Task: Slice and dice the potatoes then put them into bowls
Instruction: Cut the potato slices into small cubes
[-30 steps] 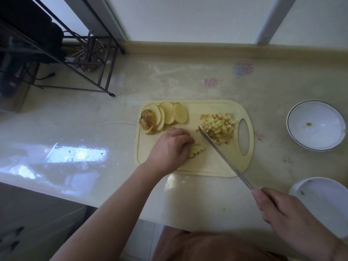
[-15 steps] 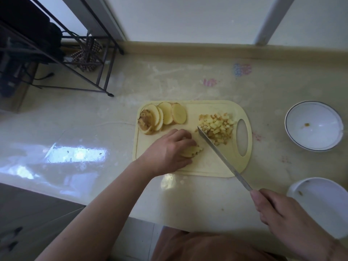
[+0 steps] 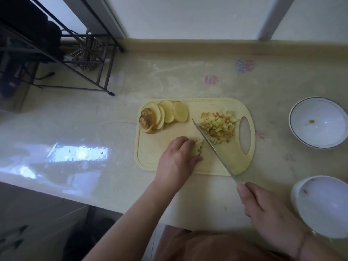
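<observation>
Resting on the cutting board (image 3: 188,166), a stack of potato strips (image 3: 199,147) is held under the left hand (image 3: 178,161), fingers curled; the knife (image 3: 212,147) beside it is gripped by the right hand (image 3: 267,211).

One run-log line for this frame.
left hand holds potato strips | right hand grips knife | diced pile on board | bowls unfilled

Glossy stone-look counter (image 3: 188,76) throwing back window glare, with faint coloured smudges. Pale cutting board (image 3: 231,162) looks like smooth matt plastic. Knife (image 3: 212,146) blade is shiny metal. Two bowls, upper bowl (image 3: 318,140) and lower bowl (image 3: 323,208), glazed white and glossy. Potato slices (image 3: 169,113) moist-cut, one with rough brown skin. Black wire rack (image 3: 81,53), matt metal.
</observation>
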Available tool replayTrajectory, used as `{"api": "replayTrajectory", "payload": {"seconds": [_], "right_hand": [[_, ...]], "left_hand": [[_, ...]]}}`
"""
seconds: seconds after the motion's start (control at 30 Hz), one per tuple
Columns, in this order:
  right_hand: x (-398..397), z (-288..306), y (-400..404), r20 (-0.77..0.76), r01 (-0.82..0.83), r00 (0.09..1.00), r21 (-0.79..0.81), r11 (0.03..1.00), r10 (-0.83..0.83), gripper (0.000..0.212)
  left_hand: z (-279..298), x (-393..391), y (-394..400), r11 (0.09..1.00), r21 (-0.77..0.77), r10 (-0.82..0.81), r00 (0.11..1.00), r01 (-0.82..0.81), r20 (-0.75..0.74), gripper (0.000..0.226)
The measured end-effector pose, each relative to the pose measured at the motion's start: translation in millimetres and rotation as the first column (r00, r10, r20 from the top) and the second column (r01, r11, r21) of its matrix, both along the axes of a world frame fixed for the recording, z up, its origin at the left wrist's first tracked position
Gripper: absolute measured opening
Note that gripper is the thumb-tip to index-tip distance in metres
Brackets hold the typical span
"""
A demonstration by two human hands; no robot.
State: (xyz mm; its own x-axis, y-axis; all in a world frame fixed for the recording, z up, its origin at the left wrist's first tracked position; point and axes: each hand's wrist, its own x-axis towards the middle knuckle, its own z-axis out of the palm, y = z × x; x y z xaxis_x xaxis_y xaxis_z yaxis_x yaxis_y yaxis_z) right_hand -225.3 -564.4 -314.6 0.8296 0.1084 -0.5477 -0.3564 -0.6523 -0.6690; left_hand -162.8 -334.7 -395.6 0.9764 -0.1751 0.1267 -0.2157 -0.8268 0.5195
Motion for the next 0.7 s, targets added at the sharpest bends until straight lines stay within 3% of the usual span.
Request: {"api": "replayTrajectory", "payload": {"seconds": [0.17,0.37,0.7], "right_hand": [[-4.3,-2.3,17.6,0.014,-0.035,0.999,0.024,0.999,0.035,0.067],[-7.6,-1.9,22.3,-0.022,0.007,1.000,0.059,0.998,-0.005,0.069],[-3.8,-1.4,22.8,-0.047,0.010,0.999,0.100,0.995,-0.006,0.074]], "left_hand": [[-6.5,-3.8,5.5,1.000,-0.011,-0.005,0.996,0.006,0.086,0.037],[-8.4,-5.2,7.0,1.000,-0.016,-0.011,0.986,0.014,0.168,0.034],[-2.0,-3.7,5.7,1.000,0.027,-0.017,0.984,0.013,0.178,0.034]]}}
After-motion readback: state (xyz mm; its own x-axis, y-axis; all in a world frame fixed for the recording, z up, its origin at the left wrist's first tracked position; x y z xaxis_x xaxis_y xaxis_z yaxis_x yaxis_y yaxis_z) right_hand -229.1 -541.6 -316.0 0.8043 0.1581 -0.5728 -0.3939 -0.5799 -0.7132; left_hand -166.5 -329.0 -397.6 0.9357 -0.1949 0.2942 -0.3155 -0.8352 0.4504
